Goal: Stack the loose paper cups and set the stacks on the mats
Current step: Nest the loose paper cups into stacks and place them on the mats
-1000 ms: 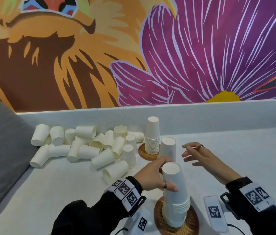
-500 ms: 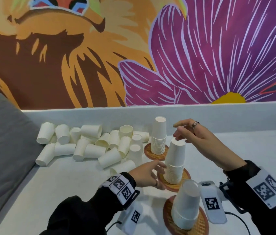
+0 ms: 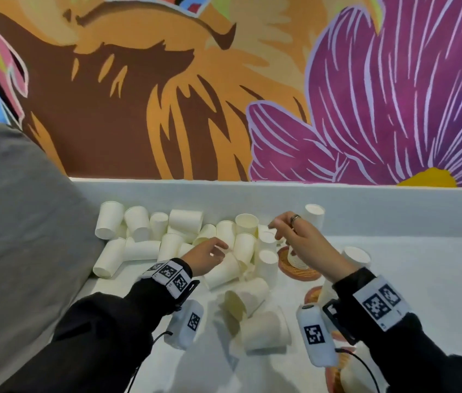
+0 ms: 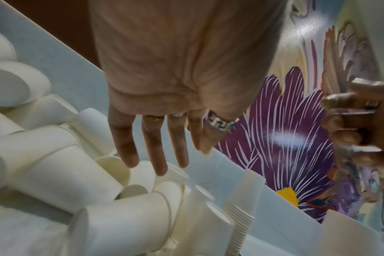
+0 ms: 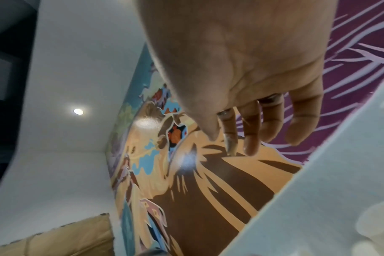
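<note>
Several loose white paper cups lie heaped by the back ledge; two more lie on their sides nearer me. My left hand reaches into the heap with straight fingers just above the cup rims, holding nothing. To its right, my right hand hovers over the heap with fingers loosely bent and empty. Behind it a cup stack stands on the far woven mat. Another stack rises behind my right wrist over a second mat.
A grey cushion borders the table on the left. The white ledge and the mural wall close the back. A third woven mat shows at the bottom edge, partly hidden by my right sleeve.
Both hands left the stacks on the mats and moved left and back to the loose heap. The right hand let go of the middle stack. The view swung left.
</note>
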The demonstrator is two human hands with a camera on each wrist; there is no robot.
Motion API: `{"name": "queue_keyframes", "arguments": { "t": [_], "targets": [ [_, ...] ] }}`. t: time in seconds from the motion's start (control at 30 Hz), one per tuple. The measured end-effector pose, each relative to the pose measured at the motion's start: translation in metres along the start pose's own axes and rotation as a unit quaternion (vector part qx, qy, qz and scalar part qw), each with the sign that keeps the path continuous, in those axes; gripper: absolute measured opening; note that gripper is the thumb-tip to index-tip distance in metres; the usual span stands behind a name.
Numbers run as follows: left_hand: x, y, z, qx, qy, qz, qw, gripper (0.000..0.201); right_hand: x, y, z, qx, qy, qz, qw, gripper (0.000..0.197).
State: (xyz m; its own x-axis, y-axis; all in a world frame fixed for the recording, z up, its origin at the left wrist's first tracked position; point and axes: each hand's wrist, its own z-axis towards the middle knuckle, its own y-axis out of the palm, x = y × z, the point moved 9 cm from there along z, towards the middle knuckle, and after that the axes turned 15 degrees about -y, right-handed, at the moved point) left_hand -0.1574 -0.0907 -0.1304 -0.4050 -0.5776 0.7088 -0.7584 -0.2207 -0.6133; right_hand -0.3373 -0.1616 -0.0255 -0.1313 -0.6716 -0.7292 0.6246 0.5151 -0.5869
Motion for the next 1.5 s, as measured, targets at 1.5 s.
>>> {"name": "queue_keyframes", "arguments": {
  "t": [1.5],
  "targets": [
    [-0.057, 0.011, 0.055, 0.005, 0.017, -0.062, 0.998, 0.081, 0.032, 0.036, 0.062, 0.102, -0.033, -0.151, 0.983, 0.042]
  ]
}}
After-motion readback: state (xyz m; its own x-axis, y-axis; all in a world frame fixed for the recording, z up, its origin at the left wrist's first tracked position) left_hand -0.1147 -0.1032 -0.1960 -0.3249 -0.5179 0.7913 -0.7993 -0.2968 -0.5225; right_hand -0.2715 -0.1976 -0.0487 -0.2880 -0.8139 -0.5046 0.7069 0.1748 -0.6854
